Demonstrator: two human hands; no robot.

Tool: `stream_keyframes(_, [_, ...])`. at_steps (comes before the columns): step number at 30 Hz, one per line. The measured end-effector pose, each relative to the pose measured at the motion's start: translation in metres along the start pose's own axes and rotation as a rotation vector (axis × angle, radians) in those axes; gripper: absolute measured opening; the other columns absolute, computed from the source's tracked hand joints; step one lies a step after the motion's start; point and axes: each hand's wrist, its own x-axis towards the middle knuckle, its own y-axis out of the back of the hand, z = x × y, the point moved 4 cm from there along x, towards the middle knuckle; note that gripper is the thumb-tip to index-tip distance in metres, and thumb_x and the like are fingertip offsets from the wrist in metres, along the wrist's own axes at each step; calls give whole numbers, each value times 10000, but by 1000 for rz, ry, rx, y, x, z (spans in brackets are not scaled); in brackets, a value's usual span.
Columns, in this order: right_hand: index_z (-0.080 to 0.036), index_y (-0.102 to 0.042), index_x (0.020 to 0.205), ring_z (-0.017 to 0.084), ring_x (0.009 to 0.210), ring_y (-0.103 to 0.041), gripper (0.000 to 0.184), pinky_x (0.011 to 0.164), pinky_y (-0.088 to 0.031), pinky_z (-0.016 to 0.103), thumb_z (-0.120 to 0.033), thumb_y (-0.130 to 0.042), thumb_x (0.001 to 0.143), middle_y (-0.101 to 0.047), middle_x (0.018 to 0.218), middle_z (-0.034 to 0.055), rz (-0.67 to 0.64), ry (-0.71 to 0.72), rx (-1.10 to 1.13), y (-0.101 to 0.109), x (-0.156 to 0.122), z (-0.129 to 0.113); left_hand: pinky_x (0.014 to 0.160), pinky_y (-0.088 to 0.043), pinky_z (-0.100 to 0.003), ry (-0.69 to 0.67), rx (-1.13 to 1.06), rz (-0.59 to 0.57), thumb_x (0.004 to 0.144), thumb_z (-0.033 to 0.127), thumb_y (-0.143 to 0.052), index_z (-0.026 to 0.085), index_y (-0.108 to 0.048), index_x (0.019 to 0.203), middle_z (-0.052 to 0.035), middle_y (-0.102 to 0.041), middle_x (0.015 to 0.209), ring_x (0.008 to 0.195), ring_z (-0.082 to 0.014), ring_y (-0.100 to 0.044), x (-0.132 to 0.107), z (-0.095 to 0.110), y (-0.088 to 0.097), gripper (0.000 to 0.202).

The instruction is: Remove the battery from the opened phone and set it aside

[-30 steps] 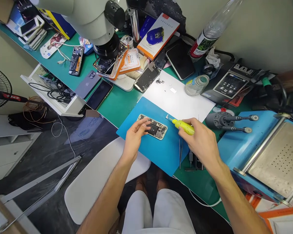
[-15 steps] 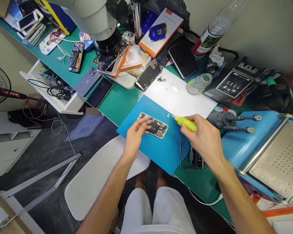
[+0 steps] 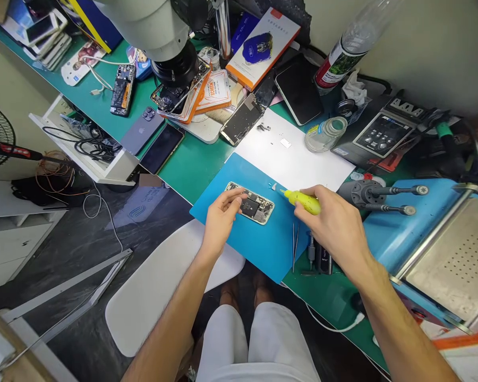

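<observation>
On the blue mat [image 3: 211, 209] lies an opened phone [image 3: 265, 210], its black battery and circuit parts exposed. My left hand [image 3: 220, 215] is over the phone's left end, thumb and fingers drawn together in a pinch; what they hold, if anything, is hidden. My right hand [image 3: 334, 217] grips a yellow squeeze bottle [image 3: 302, 201] with a narrow tip. That tip points left, close to a small pale piece [image 3: 273, 187] on the mat, right of the phone's upper edge. Tweezers [image 3: 295, 246] lie below my right hand.
White paper [image 3: 298, 162] with tiny parts lies behind the mat. Beyond stand a glass jar [image 3: 325, 135], a microscope [image 3: 175, 63] and a detached phone screen [image 3: 242, 119]. At right sit a control unit [image 3: 382, 135] and a blue machine with a metal plate [image 3: 454, 254].
The whole view has shifted slightly. Both hands keep almost the same place, the right one still holding the yellow squeeze bottle. The phone stays where it was.
</observation>
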Motion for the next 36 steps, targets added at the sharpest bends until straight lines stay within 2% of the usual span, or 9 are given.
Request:
stream_keyframes(6, [-225, -637, 1057, 242, 872, -652, 201, 718, -400, 332, -381, -604, 936, -739, 999, 56, -6, 37, 1, 3, 1, 0, 743, -491, -282, -20, 1, 3, 1002, 339, -640, 234, -759, 1225, -90, -754, 1283, 1015, -197, -669, 0, 2, -2, 274])
stream_keyframes(10, [-220, -642, 1072, 246, 869, -648, 211, 713, -394, 339, -375, -594, 936, -736, 999, 64, -2, 49, -7, 7, 3, -1, 747, -499, -286, -16, 5, 7, 1001, 321, -634, 221, -755, 1225, -101, -753, 1291, 1033, -203, -678, -1, 2, -3, 274])
stream_keyframes(21, [-218, -632, 1041, 251, 871, -650, 174, 692, -369, 337, -354, -610, 935, -726, 972, 55, -50, 79, 3, 8, 6, -3, 685, -467, -266, 7, 13, 12, 1002, 319, -637, 224, -755, 1235, -89, -766, 1264, 891, -161, -639, -1, -1, -3, 278])
stream_keyframes(30, [-229, -654, 1056, 277, 932, -661, 197, 749, -408, 368, -373, -615, 927, -735, 1022, 63, -41, 31, 104, 5, 5, -1, 610, -421, -265, 22, 31, 16, 1002, 360, -652, 250, -763, 1237, -77, -766, 1273, 747, -129, -562, 0, 0, 1, 282])
stream_keyframes(33, [-260, -681, 1135, 281, 987, -680, 255, 807, -457, 384, -406, -623, 934, -746, 1108, 51, -16, -38, 184, 4, -8, 4, 611, -428, -266, 25, 32, 18, 994, 393, -665, 256, -768, 1225, -81, -760, 1283, 752, -132, -570, -3, -2, 5, 288])
stream_keyframes(36, [-292, -622, 1362, 276, 1054, -700, 431, 854, -518, 393, -451, -620, 961, -733, 1223, 62, 71, -174, 286, 9, -34, 17, 620, -440, -267, 47, 32, 37, 983, 461, -679, 263, -762, 1239, -91, -745, 1306, 761, -136, -576, -13, -7, 14, 334])
